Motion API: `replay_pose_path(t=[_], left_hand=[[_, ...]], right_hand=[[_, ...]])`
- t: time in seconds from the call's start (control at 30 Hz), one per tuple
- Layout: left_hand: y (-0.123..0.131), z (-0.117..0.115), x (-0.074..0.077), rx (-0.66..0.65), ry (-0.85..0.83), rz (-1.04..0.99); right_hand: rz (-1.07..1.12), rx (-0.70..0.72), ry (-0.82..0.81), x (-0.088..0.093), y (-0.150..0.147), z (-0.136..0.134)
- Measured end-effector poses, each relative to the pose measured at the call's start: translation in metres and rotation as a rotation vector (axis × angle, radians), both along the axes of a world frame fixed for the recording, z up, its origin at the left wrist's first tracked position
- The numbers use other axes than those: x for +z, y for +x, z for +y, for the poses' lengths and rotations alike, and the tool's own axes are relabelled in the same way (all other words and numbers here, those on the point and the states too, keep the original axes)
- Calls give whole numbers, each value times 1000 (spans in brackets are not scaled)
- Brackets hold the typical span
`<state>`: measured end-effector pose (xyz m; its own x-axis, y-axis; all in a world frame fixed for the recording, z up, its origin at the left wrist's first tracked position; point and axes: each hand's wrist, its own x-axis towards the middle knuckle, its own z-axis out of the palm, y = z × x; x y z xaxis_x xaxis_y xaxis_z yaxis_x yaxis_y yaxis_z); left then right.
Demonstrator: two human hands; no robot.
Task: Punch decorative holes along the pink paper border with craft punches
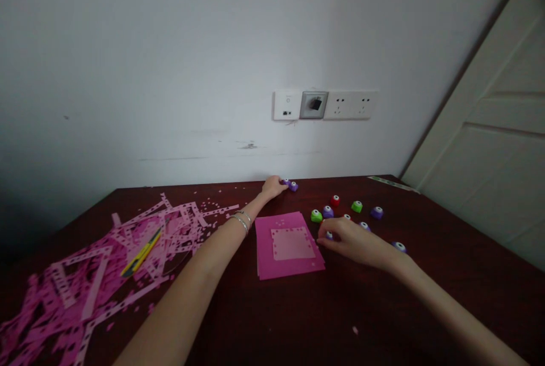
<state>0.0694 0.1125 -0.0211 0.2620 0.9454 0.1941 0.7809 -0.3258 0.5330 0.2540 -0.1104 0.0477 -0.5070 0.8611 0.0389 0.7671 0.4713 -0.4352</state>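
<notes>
My left hand (273, 185) reaches to the back edge near the wall, its fingers closed on one of two small purple paper punches (286, 183). The other purple punch (293, 186) touches it or stands just beside it. At the right edge of the paper stack, my right hand (343, 236) curls its thumb and fingers round a purple paper punch (329, 235), partly hidden by them. Between my arms lies a stack of magenta paper sheets (289, 270). On top rests a smaller pale pink sheet (293, 245) with punched holes along its edges.
More punches stand around my right hand: green (315, 216), red (335, 201) and purple (377, 213). Punched pink paper strips (85, 281) heap up at left, with a yellow utility knife (142, 252) on them. Wall sockets (351, 105) sit above the dark table (272, 320).
</notes>
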Motion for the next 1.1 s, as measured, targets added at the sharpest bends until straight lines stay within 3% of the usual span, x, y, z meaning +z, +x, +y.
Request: replay_pose_path(t=[0.4, 0.63, 0.77, 0.9, 1.1], left_hand=[[3, 10, -9, -7, 6, -37], [-24, -4, 10, -148, 18, -101], [-43, -38, 34, -273, 7, -174], [-54, -94, 56, -381, -10, -203], [-60, -169, 69, -434, 24, -150]], right_hand=[[-3, -22, -11, 1, 2, 1], [1, -14, 27, 4, 2, 1], [15, -29, 22, 9, 2, -1], [59, -24, 35, 13, 0, -5], [157, 12, 0, 14, -11, -9]])
